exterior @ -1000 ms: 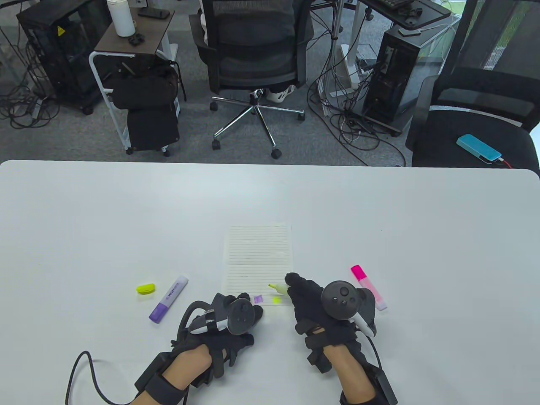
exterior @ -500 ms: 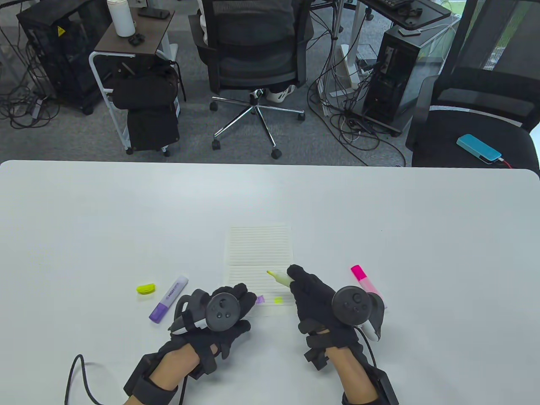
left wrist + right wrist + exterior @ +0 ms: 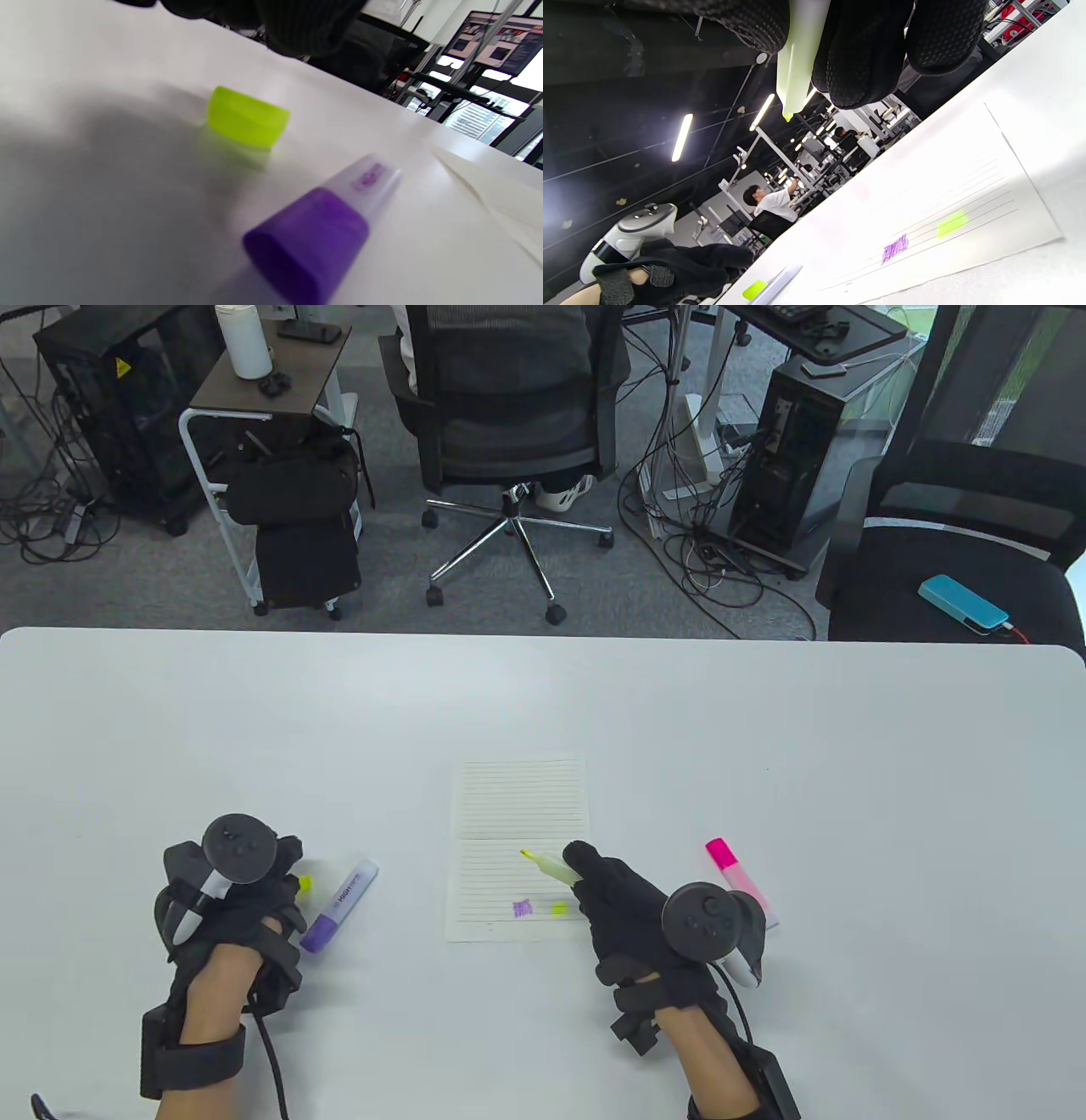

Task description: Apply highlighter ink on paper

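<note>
The lined paper (image 3: 517,814) lies on the white table (image 3: 764,729), with a purple mark (image 3: 523,908) and a yellow mark (image 3: 558,909) near its lower edge. My right hand (image 3: 581,869) grips the uncapped yellow highlighter (image 3: 550,865), tip held above the paper. The right wrist view shows the highlighter (image 3: 797,59) between my fingers (image 3: 865,51), clear of the paper (image 3: 925,190). My left hand (image 3: 288,865) hovers over the yellow cap (image 3: 304,883). In the left wrist view the cap (image 3: 248,117) lies free on the table below my fingers (image 3: 297,25).
A capped purple highlighter (image 3: 339,906) lies just right of the left hand and close in the left wrist view (image 3: 322,228). A pink highlighter (image 3: 740,882) lies right of the right hand. Chairs and computer towers stand beyond the table's far edge.
My left hand left the paper's lower left corner and moved left to the yellow cap. My right hand shifted the highlighter tip up and left, off the yellow mark.
</note>
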Tool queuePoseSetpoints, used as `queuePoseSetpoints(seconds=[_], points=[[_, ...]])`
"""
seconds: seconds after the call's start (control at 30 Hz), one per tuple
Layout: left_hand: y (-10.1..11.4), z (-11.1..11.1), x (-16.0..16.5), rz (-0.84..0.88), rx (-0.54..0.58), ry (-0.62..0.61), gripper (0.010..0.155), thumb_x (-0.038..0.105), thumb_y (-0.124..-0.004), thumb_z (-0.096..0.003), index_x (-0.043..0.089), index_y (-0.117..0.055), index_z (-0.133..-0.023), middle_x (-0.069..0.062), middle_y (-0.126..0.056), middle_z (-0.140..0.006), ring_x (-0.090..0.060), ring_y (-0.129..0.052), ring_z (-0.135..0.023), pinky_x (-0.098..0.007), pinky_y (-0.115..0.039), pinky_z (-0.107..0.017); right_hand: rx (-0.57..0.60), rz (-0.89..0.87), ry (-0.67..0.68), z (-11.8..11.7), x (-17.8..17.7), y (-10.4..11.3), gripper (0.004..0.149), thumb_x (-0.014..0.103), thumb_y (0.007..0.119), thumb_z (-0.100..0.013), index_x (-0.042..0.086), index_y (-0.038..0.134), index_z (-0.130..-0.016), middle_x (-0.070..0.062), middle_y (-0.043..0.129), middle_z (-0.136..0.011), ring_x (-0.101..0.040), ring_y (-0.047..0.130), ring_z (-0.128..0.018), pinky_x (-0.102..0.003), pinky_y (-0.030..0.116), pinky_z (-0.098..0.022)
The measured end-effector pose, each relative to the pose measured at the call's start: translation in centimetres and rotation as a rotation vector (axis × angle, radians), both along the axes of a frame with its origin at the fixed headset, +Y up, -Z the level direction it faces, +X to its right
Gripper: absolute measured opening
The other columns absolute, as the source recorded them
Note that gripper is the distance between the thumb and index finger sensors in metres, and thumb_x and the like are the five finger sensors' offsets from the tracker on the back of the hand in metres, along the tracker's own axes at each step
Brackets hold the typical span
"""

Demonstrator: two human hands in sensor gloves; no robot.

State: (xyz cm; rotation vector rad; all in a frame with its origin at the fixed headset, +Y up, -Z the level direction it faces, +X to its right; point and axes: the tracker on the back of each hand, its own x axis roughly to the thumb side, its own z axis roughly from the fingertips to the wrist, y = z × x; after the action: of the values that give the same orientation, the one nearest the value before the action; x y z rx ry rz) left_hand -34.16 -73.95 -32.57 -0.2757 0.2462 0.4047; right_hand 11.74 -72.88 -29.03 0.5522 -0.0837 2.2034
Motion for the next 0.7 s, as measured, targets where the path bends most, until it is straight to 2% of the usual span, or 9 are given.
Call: queuePoseSetpoints(seconds=[0.17, 0.33, 0.4, 0.47, 0.57, 0.7], points=[[-1.8, -0.8, -0.3, -0.020, -0.103, -0.013, 0.069, 0.036, -0.086, -0.0392, 0.026, -0.058, -0.101, -0.004, -0.038, -0.113, -0.037, -0.042, -0.102, -0.056, -0.049, -0.071, -0.004, 0.010, 0.008, 0.0, 0.0, 0.0, 0.046, 0.031, 0.068, -0.066, 0.025, 0.057, -0.111, -0.015, 0.075, -0.100, -0.037, 0.088, -0.072, -0.061, 0.068, -0.064], [-3.2, -1.5, -0.2, -0.049, -0.123, -0.009, 0.060, 0.038, -0.086, -0.0393, 0.027, -0.066, -0.095, -0.005, -0.040, -0.113, -0.038, -0.045, -0.100, -0.056, -0.050, -0.071, -0.011, 0.019, 0.014, 0.0, -0.1, 0.0, 0.046, 0.030, 0.068, -0.066, 0.024, 0.057, -0.111, -0.015, 0.075, -0.100, -0.037, 0.088, -0.072, -0.061, 0.068, -0.064], [-3.2, -1.7, -0.3, -0.065, -0.089, 0.006, 0.056, 0.038, -0.086, -0.0386, 0.027, -0.070, -0.092, -0.004, -0.043, -0.112, -0.038, -0.048, -0.100, -0.056, -0.052, -0.070, -0.012, 0.023, 0.015, 0.0, -0.1, 0.0, 0.046, 0.031, 0.068, -0.066, 0.024, 0.057, -0.111, -0.015, 0.075, -0.099, -0.037, 0.088, -0.072, -0.061, 0.068, -0.064], [-3.0, -1.5, -0.2, -0.072, -0.099, -0.004, 0.056, 0.038, -0.084, -0.0394, 0.026, -0.069, -0.092, -0.004, -0.043, -0.112, -0.038, -0.048, -0.100, -0.056, -0.052, -0.070, -0.013, 0.025, 0.017, 0.0, -0.1, 0.0, 0.046, 0.031, 0.068, -0.066, 0.024, 0.057, -0.110, -0.015, 0.075, -0.099, -0.037, 0.088, -0.072, -0.061, 0.068, -0.064], [-2.2, -1.2, 0.0, -0.058, -0.049, -0.018, 0.056, 0.037, -0.084, -0.0387, 0.026, -0.069, -0.092, -0.005, -0.050, -0.111, -0.038, -0.054, -0.099, -0.056, -0.056, -0.069, -0.014, 0.020, 0.023, 0.0, -0.1, 0.0, 0.046, 0.031, 0.068, -0.066, 0.024, 0.057, -0.110, -0.015, 0.076, -0.099, -0.037, 0.088, -0.072, -0.061, 0.068, -0.064], [0.5, -0.3, 1.6, 0.020, 0.120, -0.100, 0.057, 0.037, -0.084, -0.0380, 0.026, -0.069, -0.092, -0.003, -0.069, -0.104, -0.034, -0.073, -0.092, -0.055, -0.068, -0.063, -0.015, -0.007, 0.061, 0.1, -0.5, 0.1, 0.046, 0.031, 0.068, -0.066, 0.024, 0.058, -0.110, -0.015, 0.076, -0.099, -0.036, 0.088, -0.071, -0.060, 0.068, -0.064]])
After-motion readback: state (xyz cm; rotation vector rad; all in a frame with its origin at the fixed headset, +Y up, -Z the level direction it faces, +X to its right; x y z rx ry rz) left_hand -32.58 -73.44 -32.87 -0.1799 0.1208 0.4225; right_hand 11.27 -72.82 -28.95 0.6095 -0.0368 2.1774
